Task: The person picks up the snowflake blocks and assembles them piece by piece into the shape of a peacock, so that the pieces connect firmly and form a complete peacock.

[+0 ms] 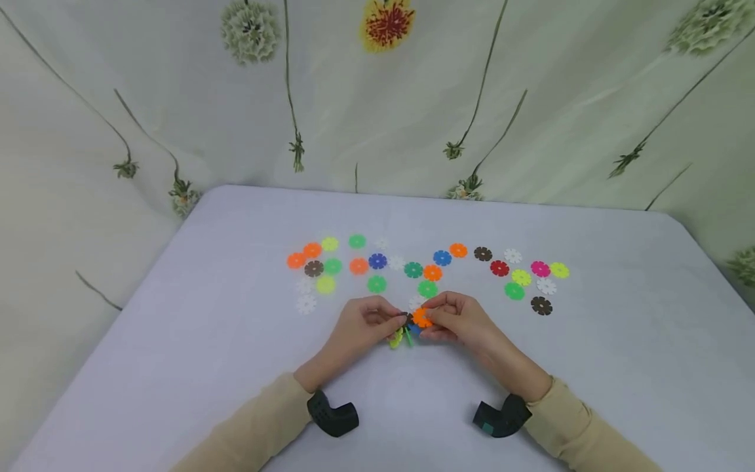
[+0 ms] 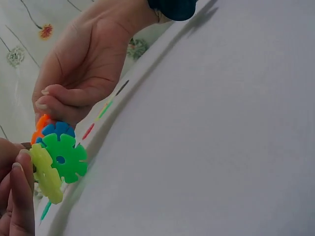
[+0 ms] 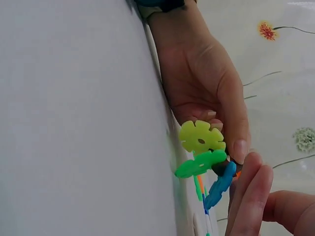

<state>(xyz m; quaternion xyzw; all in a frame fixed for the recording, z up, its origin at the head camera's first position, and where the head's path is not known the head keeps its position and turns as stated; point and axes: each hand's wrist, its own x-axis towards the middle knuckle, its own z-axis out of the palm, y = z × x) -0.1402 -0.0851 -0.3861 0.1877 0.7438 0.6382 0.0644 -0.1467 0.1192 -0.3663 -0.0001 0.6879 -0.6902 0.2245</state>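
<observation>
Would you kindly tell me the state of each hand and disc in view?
Left hand: pinching brown disc
Right hand: pinching orange disc
Brown disc: gripped, mostly hidden
Orange disc: held; attachment unclear
Yellow disc: joined to brown disc
Green disc: joined to brown disc
Blue disc: joined to brown disc
Loose discs: flat on table

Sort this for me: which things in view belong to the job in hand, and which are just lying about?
Job in hand:
left hand, pinching the dark disc
right hand, pinching the orange disc
yellow disc, green disc and blue disc, clustered with them

Lying about, perhaps spares:
red disc, pink disc, white discs
other loose discs on the table
</observation>
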